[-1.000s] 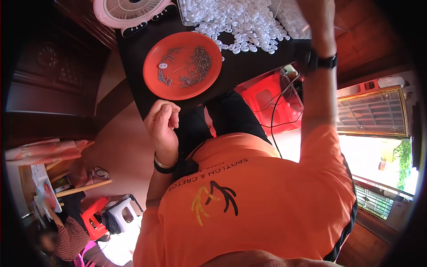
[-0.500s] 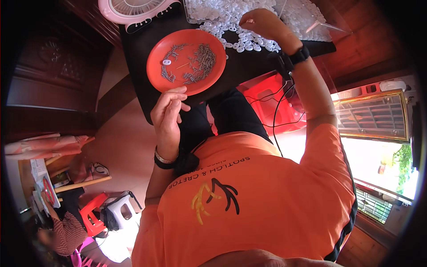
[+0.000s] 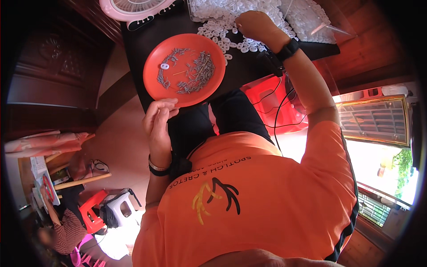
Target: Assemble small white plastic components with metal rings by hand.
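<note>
Daylight [image 3: 378,164] glares at right, opposite dark carved woodwork [image 3: 55,69] and a red stool [image 3: 85,214].

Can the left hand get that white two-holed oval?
Probably yes: the left hand is at the near rim of the orange plate, with only small grey pieces before the white two-holed oval.

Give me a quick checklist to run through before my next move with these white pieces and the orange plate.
1. Orange plate fully supported by the black table: cannot tell; its near rim blends into dark surroundings.
2. Small grey pieces inside the plate: ok.
3. White pieces gathered in: not ok; many lie loose on the table.
4. Right hand at the white pieces: ok.
5. Anything in the right hand's fingers: cannot tell.
6. Left hand beside the plate's near rim: ok.
</note>
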